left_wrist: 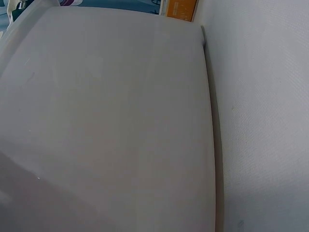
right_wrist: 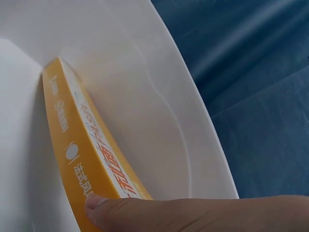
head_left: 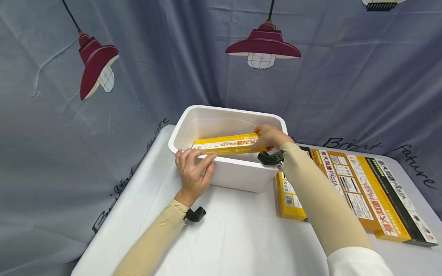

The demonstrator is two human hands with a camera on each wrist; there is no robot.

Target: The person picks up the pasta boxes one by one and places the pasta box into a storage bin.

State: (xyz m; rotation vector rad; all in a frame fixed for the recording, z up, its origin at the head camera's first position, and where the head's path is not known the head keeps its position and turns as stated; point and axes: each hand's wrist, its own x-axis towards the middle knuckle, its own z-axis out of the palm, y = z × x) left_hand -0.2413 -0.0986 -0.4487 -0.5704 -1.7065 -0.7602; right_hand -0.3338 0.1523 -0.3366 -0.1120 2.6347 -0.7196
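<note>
A yellow pasta box [head_left: 228, 144] with a white lettered strip lies lengthwise inside a white plastic bin [head_left: 241, 162]. My right hand [head_left: 271, 136] reaches over the near rim and grips the box's right end. In the right wrist view, a finger lies across the near end of the pasta box [right_wrist: 65, 140], and the box's far end is by the bin wall [right_wrist: 140, 92]. My left hand [head_left: 194, 174] holds the bin's near rim at the left, fingers over the edge and thumb by the outer wall. The left wrist view shows mostly the bin's outer wall [left_wrist: 116, 116].
Several more pasta boxes [head_left: 359, 191], yellow, brown and black, lie side by side right of the bin, partly behind my right forearm. The white-covered table [head_left: 241, 230] stretches in front. A grey-blue curtain [head_left: 165, 57] with printed lamps hangs behind.
</note>
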